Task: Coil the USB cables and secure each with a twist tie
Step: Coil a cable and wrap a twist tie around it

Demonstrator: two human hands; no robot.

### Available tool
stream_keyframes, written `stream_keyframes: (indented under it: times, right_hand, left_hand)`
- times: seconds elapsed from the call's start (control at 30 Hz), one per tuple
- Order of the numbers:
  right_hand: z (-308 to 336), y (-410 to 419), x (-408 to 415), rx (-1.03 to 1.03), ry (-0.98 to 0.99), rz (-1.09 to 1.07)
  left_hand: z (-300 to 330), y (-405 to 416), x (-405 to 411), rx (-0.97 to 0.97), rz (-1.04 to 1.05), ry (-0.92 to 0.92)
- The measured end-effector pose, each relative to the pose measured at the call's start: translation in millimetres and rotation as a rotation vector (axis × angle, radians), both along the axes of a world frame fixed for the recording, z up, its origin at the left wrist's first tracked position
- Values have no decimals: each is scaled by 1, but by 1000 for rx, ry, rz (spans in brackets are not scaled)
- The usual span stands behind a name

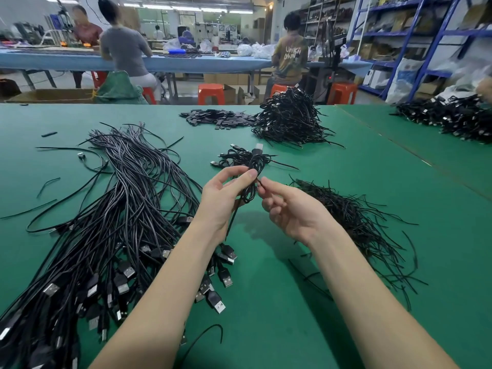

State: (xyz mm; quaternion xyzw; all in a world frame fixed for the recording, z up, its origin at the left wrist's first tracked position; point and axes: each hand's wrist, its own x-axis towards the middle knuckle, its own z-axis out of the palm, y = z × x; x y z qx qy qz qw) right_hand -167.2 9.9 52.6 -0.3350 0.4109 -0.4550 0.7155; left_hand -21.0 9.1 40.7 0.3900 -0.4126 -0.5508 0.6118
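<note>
My left hand (226,193) grips a coiled black USB cable (256,162) above the green table, thumb pressed on the coil's middle; the plug points away from me. My right hand (287,206) pinches a thin black twist tie (259,182) right at the coil's waist. A large bundle of uncoiled USB cables (111,222) lies to the left, plugs toward me. Loose twist ties (354,217) lie heaped to the right. A few coiled cables (234,155) rest just beyond my hands.
A tall heap of coiled cables (290,118) and a flat pile of small black pieces (215,118) sit at the far middle of the green table (266,315). Another cable heap (452,118) lies far right. Seated people work at a blue bench behind.
</note>
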Motion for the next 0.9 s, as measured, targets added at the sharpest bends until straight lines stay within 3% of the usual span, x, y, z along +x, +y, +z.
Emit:
stream_keyframes:
  times: [0.13,0.23,0.33,0.4,0.47,0.57,0.6,0.67,0.8,0.9]
  right_hand:
    - [-9,0,-8,-791,794,-256]
    - [-14,-3,-17,-1141,1098,-359]
    - [-17,-2,-18,-1221,1126,-440]
    - [-17,-3,-16,-1151,1032,-419]
    - [-14,-7,-13,-861,823,-320]
    - [-5,-4,-6,-185,182,-36]
    - [-6,-4,-7,-102,115,-2]
    - [-10,-6,-9,-261,307,-31]
    - [-16,-5,-17,-992,1141,-320]
    - [-20,-2,-17,-1158,1209,-369]
  left_hand:
    - [-1,-1,1,84,32,-38]
    - [-1,-1,2,99,14,-58]
    - [-2,-1,2,104,-3,-65]
    - [-2,-1,2,90,-11,-38]
    - [-1,-1,2,54,-15,10]
    - [-1,-1,1,19,-20,-6]
    - [-2,-1,1,21,-23,-18]
    - [-4,-2,2,56,-10,-47]
    - [-7,-3,4,142,29,-83]
    - [-6,-3,5,153,30,-83]
